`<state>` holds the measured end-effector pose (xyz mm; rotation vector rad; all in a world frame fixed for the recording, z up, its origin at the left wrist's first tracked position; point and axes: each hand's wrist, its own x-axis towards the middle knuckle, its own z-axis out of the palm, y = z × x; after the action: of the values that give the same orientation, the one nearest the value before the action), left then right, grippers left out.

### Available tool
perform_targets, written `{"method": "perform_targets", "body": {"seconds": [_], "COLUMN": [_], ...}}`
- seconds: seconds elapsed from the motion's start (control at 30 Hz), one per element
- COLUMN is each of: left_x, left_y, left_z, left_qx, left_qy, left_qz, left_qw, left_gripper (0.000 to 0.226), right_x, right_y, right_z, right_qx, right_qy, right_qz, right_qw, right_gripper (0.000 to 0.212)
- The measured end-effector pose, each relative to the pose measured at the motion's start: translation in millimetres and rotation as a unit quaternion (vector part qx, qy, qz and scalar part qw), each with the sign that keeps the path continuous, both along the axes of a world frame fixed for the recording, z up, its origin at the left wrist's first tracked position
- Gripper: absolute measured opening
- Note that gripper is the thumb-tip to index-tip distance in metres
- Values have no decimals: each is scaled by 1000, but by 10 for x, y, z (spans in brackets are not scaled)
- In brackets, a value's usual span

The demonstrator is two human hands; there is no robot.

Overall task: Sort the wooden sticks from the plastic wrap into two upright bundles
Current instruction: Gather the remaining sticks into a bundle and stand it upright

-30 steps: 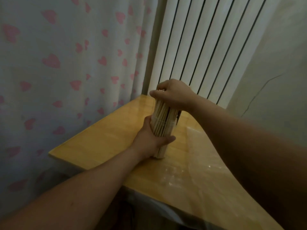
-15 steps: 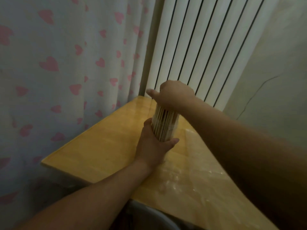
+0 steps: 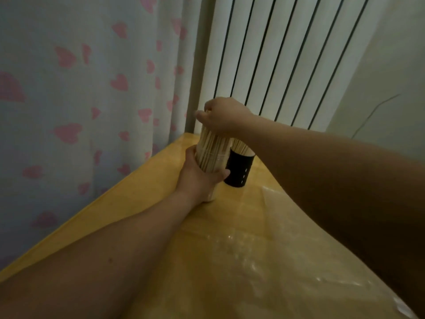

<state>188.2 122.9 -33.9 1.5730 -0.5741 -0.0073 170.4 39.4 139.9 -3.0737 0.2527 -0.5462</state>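
Observation:
An upright bundle of pale wooden sticks [image 3: 212,150] stands on the wooden table [image 3: 128,199] near its far corner. My left hand [image 3: 200,178] grips the bundle low down, fingers wrapped round it. My right hand [image 3: 222,116] is curled over the top of the sticks, holding their upper ends. Just right of the bundle stands a black cylindrical holder [image 3: 239,170] with more sticks [image 3: 240,147] upright in it. Clear plastic wrap [image 3: 287,256] lies flat on the table at the near right.
A curtain with pink hearts [image 3: 80,100] hangs close along the table's left edge. A white ribbed radiator [image 3: 276,54] stands behind the far corner, with a plain wall [image 3: 391,88] to the right.
The view has shifted, so the black holder with sticks now shows to the right of the bundle. Both hands keep their hold on the bundle.

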Motion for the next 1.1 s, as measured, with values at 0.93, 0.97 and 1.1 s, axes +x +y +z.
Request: {"method": "perform_targets", "body": {"seconds": [0.93,0.97,1.1], "left_x": [-718,-831,-1245], "left_y": [642,640,552], "left_z": [106,97,74], "left_qx": [163,169,182], "left_qy": [-37,-40,-58], "left_qz": [56,49,17], "left_qw": [984,984,981], "left_gripper": [120,118,115], "right_x": [-1534,-1719,-2387], "right_y": [-537,-622,-948], "right_z": [-70,-140,-334], "right_qx": [111,108,108], "right_qy": [-56,-48,-47], "right_qz": [-53,-68,-115], "right_qw": [991,991,986], "right_gripper": [76,76,77]}}
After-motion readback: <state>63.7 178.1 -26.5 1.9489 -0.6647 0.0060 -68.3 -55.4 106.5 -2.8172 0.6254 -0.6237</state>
